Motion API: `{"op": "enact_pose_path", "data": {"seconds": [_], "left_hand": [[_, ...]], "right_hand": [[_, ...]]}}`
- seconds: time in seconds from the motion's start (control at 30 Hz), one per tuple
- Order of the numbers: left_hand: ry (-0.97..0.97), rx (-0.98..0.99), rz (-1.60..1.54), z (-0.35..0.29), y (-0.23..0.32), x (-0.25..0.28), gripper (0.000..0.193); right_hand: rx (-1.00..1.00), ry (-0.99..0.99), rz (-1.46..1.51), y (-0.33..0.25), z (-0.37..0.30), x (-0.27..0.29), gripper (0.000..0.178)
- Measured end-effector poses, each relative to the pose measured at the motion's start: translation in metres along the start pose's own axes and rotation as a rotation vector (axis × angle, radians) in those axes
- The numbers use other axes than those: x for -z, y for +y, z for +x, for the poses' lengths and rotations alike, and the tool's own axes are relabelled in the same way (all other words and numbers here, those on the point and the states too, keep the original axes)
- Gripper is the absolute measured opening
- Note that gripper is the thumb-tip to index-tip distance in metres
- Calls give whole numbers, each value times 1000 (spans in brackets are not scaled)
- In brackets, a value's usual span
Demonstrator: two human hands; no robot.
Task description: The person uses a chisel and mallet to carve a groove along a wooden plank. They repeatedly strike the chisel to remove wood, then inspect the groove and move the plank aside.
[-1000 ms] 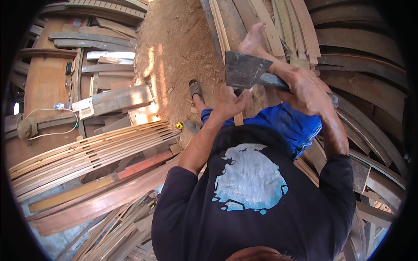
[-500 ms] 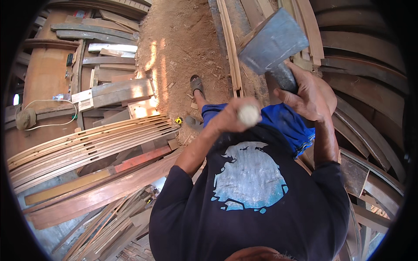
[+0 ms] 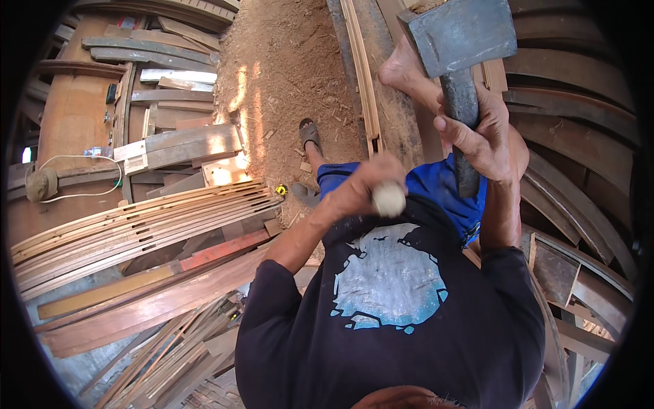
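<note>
In my right hand [image 3: 485, 140] is a mallet [image 3: 466, 39] with a big blue-grey block head and a dark handle, the fingers wrapped round the handle. The head is raised above my right leg, apart from my left hand. Over my lap my left hand [image 3: 360, 185] is closed around a chisel [image 3: 390, 200]; only the pale round end of its handle shows, and its blade is hidden. Just beyond that hand lies a narrow wooden strip [image 3: 363, 75], with a dark slot near its close end.
Slotted wooden strips [image 3: 136, 228] lie side by side at the left, a yellow tape measure [image 3: 281, 189] at their end. Stacked boards [image 3: 170, 143] fill the far left. Dark curved planks [image 3: 565, 109] line the right. Sawdust [image 3: 272, 88] covers the floor ahead.
My right hand has raised the mallet up and to the right, turning its handle more upright. My left hand has barely shifted and still grips the chisel.
</note>
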State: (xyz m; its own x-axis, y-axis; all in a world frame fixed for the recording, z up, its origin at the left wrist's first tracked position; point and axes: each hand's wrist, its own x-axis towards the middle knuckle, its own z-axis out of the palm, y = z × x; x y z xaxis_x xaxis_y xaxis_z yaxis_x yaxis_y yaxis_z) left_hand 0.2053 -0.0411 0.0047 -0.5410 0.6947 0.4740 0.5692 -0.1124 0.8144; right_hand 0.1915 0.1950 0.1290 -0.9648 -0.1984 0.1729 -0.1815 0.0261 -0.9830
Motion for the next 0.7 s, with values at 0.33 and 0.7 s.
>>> {"op": "enact_pose_path", "data": {"seconds": [0.33, 0.7], "left_hand": [[592, 312, -36, 39, -10, 49, 20], [636, 336, -24, 27, -19, 26, 21]], "right_hand": [[46, 54, 68, -10, 2, -12, 42], [247, 95, -116, -31, 19, -16, 30]]}}
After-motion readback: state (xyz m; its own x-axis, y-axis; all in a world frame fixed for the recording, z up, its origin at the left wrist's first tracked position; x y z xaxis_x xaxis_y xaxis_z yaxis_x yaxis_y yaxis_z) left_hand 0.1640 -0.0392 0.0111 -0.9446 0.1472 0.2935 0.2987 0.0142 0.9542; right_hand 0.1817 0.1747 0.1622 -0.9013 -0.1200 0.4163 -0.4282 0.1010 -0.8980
